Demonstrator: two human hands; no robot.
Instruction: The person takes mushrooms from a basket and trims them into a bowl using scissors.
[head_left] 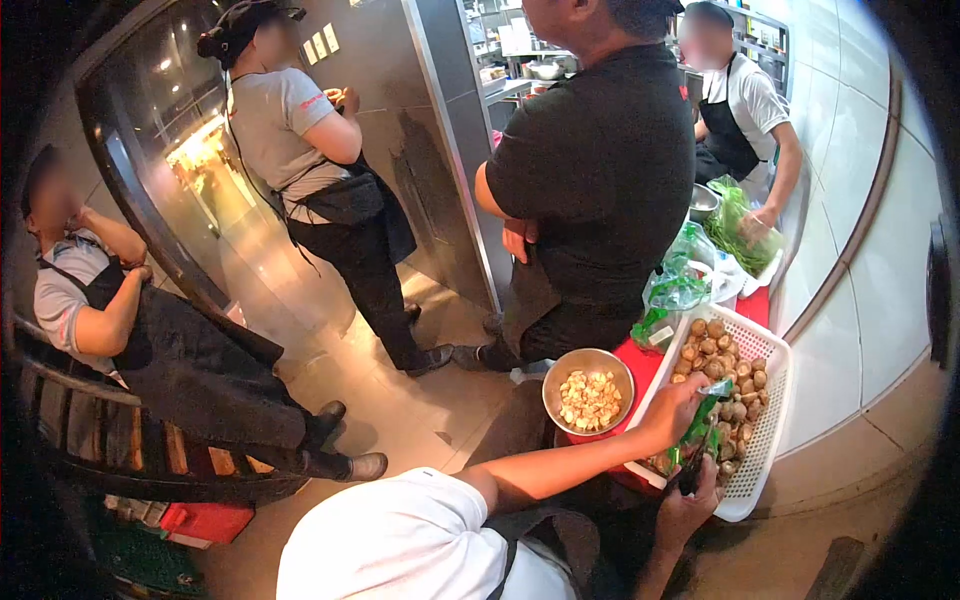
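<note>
White shirt: nearest of all, filling the bottom of the head view, bent in toward the red bench.
Green bag: right in the thick of it now, over the mushrooms, between both hands; plastic by the look of it.
Bag to fingers: down and toward the body from the left fingers, just ahead of the right; long axis slanting from one hand to the other. Left hand nearer, in firm contact; at the right fingers, touching or not, cannot tell.
Left hand: pinching the bag's upper end, on a long arm stretched across the basket's left side.
Right hand: closed round a dark tool, too hidden to name, close against the bag's lower part; forearm rising steeply from the bottom edge, near the basket's close corner.
Basket: white, holed, loaded with mushrooms, long side running away from the body.
Bowl: metal, just left of the basket, holding pale chunks.
Co-worker: black shirt, standing just beyond.
</note>
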